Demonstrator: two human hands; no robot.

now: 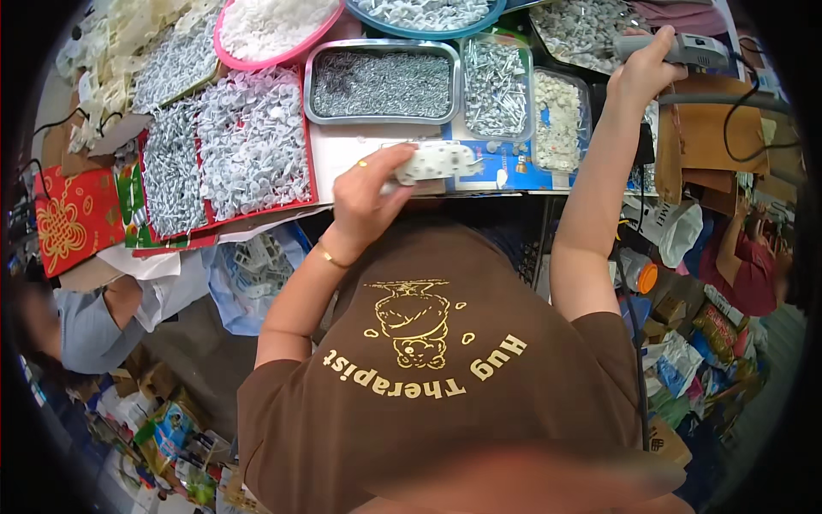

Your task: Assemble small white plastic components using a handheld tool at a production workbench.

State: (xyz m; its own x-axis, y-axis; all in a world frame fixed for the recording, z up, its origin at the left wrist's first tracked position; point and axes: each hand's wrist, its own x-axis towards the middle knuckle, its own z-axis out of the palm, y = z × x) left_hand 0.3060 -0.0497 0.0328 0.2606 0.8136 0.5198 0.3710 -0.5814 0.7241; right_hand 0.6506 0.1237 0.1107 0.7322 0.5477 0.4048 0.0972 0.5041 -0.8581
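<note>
My left hand [366, 190] pinches a white oblong plastic piece [438, 161] with several small dots or holes across it, held just above the front edge of the table. Off to the far right, my right hand [647, 74] is wrapped round a grey corded power tool [698, 51], which lies level in the grip. Its working tip cannot be made out. Nearest to the white piece are a metal tray of small screws [383, 118] and a clear tub of longer screws [497, 86]. A clear box of small whitish parts [556, 120] stands beside my right forearm.
Red-edged trays of screws [175, 163] and white plastic parts [255, 141] fill the left. At the back are a pink basin [227, 51] and a blue basin [428, 32]. A black cable [735, 128] loops at right. Other people sit at both sides, among bags and boxes.
</note>
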